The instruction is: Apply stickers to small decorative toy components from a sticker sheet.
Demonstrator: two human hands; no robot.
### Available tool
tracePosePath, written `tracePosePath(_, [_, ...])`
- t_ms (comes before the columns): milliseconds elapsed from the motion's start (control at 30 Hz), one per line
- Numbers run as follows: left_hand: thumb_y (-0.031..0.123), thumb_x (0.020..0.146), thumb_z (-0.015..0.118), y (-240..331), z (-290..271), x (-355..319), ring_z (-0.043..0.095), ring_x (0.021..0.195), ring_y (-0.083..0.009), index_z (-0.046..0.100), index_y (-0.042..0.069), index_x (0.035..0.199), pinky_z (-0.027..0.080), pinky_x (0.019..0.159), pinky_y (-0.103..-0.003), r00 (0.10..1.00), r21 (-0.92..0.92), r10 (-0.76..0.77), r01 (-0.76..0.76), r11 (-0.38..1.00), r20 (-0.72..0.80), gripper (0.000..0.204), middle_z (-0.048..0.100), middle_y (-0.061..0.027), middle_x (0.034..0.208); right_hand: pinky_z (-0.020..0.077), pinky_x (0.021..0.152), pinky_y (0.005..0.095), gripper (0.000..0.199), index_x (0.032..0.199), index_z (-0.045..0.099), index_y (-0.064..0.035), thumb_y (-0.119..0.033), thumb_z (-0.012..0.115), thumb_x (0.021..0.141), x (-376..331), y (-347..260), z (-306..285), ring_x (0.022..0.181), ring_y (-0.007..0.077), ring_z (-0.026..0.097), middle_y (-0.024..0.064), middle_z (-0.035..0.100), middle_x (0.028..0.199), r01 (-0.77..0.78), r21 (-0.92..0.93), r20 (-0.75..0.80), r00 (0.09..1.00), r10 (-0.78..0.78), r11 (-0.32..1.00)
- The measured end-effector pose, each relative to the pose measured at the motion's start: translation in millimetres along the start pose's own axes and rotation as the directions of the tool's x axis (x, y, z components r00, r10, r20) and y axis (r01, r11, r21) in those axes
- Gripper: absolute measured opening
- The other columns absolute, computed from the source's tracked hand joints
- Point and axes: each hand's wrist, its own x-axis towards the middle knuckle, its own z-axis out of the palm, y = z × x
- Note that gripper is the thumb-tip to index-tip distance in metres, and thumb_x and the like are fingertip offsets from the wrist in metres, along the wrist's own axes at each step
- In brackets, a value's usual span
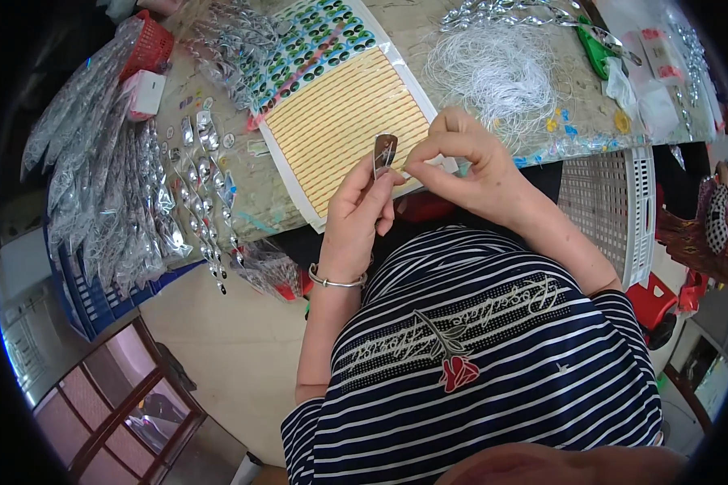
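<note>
Over the table's near edge, my left hand (357, 202) is closed around a small, flat, dark brown strip (386, 147) with shiny marks on its face. The strip stands up between thumb and fingers. Just to the right, my right hand (473, 166) has thumb and forefinger pinched together close to the left fingertips; what lies in the pinch is too fine to make out. Beyond both hands lies a sheet of yellow, red-striped stickers (340, 121), with a sheet of green and blue eye-shaped stickers (319, 48) at its far end.
White thread (497, 73) lies heaped at the far right, near a green-handled tool (594, 50). Twisted silver foil strips (206, 186) and bagged ones (97, 162) hang over the left edge. A red basket (150, 48) and white box (147, 95) stand there. A pale crate (643, 210) is at right.
</note>
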Motion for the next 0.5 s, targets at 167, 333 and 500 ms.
tracePosePath(167, [0.017, 0.095, 0.051, -3, -6, 0, 0.043, 0.059, -0.0026, 0.051, 0.001, 0.123, 0.035, 0.047, -0.017, 1.000, 0.004, -0.016, 0.016, 1.000, -0.010, 0.032, 0.060, -0.0014, 0.092, 0.0419, 0.073, 0.0262, 0.005, 0.083, 0.065, -0.0035, -0.004, 0.066, 0.079, -2, -16, 1, 0.079, 0.0157, 0.053, 0.0046, 0.053, 0.082, -0.036, 0.181, 0.074, 0.997, 0.023, 0.983])
tracePosePath(333, [0.016, 0.095, 0.052, -4, -10, -3, 0.044, 0.059, -0.0034, 0.050, 0.001, 0.125, 0.037, 0.049, -0.018, 1.000, 0.001, -0.001, 0.001, 1.000, -0.029, 0.034, 0.061, -0.0031, 0.093, 0.0429, 0.072, 0.0241, 0.004, 0.087, 0.061, -0.0017, -0.004, 0.061, 0.084, -3, -13, 0, 0.079, 0.0120, 0.054, 0.0029, 0.057, 0.085, -0.079, 0.283, 0.109, 0.993, 0.050, 0.956])
tracePosePath(500, [0.016, 0.095, 0.052, -1, -13, -9, 0.044, 0.060, -0.0037, 0.049, 0.001, 0.127, 0.038, 0.050, -0.018, 0.999, -0.015, 0.004, -0.005, 1.000, -0.037, 0.035, 0.061, -0.0040, 0.094, 0.0395, 0.061, 0.0195, 0.007, 0.093, 0.055, -0.0053, -0.011, 0.052, 0.093, 2, -15, -1, 0.069, 0.0037, 0.049, -0.0018, 0.056, 0.079, -0.569, 0.497, 0.358, 0.822, 0.442, 0.655])
